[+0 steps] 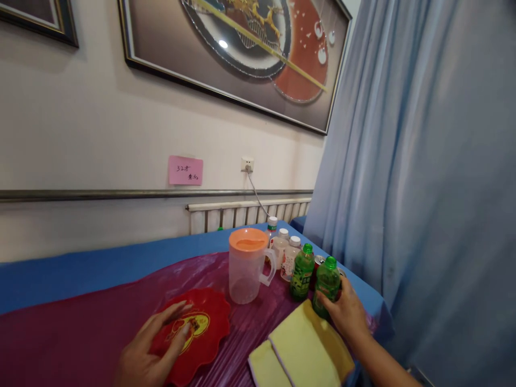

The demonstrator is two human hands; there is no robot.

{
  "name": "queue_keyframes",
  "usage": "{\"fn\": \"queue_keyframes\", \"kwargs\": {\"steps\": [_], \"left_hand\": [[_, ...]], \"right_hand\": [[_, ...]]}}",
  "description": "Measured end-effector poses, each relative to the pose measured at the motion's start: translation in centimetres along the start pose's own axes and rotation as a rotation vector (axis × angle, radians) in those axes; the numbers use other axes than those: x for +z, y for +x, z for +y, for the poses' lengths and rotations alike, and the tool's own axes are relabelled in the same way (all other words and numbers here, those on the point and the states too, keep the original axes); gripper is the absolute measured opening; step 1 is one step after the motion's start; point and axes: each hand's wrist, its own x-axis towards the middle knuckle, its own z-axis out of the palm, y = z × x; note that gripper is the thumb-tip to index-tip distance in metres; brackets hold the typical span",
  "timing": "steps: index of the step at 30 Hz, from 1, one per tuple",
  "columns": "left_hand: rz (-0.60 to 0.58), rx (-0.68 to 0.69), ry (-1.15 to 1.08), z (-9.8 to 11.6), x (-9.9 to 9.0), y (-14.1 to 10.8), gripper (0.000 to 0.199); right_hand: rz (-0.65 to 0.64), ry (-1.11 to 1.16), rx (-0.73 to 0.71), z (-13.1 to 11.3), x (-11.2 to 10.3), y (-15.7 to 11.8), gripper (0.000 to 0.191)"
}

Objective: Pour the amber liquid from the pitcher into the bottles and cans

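My right hand [347,312] is wrapped round a green plastic bottle [328,279] with a green cap, upright at the right end of a row. Beside it stands a second green bottle [302,274]. My left hand [155,346] hovers over or touches a red scalloped plate [209,333] with a yellow print; its fingers are apart and hold nothing. Between the hands lies a folded yellow cloth [294,344]. A clear plastic jug [244,274] with an orange lid stands behind the plate, its handle to the right.
White-capped bottles [289,260] and a drink can [318,262] stand near the green bottles. Purple plastic sheeting [100,317] covers part of the blue tabletop [153,250]. A cord runs from a wall socket [247,164] behind the table. A blue curtain [395,161] hangs at the right.
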Motion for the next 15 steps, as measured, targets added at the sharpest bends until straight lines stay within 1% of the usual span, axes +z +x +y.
{"fn": "queue_keyframes", "kwargs": {"steps": [2,5,9,15], "left_hand": [[0.009,0.034,0.015,-0.28,0.12,-0.04,0.043],[0.066,0.096,0.028,-0.47,0.19,-0.08,0.038],[0.107,0.146,0.039,-0.31,-0.1,0.08,0.035],[0.102,0.174,0.056,-0.05,-0.28,0.43,0.033]], "right_hand": [[0.002,0.032,0.006,0.08,0.35,0.19,0.056],[0.02,0.046,-0.007,0.26,0.83,0.38,0.057],[-0.01,0.019,-0.01,0.48,1.18,0.39,0.053],[-0.061,0.014,0.005,-0.07,1.07,0.16,0.052]]}}
